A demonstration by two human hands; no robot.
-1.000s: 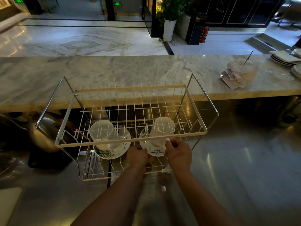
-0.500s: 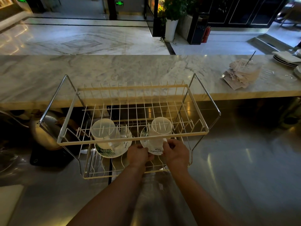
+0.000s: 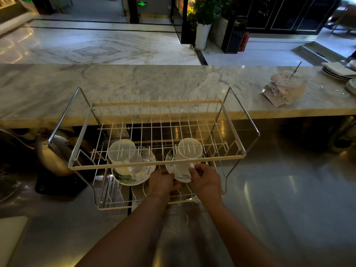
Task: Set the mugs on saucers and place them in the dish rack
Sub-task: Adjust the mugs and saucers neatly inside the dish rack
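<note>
Under dish rack (image 3: 157, 162) top rail: your left hand (image 3: 161, 181) and right hand (image 3: 205, 180) pinch right saucer (image 3: 181, 179) rim, steadying mug (image 3: 189, 151) on lower tier; left mug (image 3: 121, 155) already seated.

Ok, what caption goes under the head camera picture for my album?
Both hands, left hand and right hand, hold the right saucer and mug in the dish rack, beside another mug.

Cream wire dish rack (image 3: 158, 161); white mugs (image 3: 189, 151); white saucers (image 3: 133, 179) with green leaf print; grey-veined white marble surface (image 3: 154, 83); red extinguisher (image 3: 244, 41).
</note>
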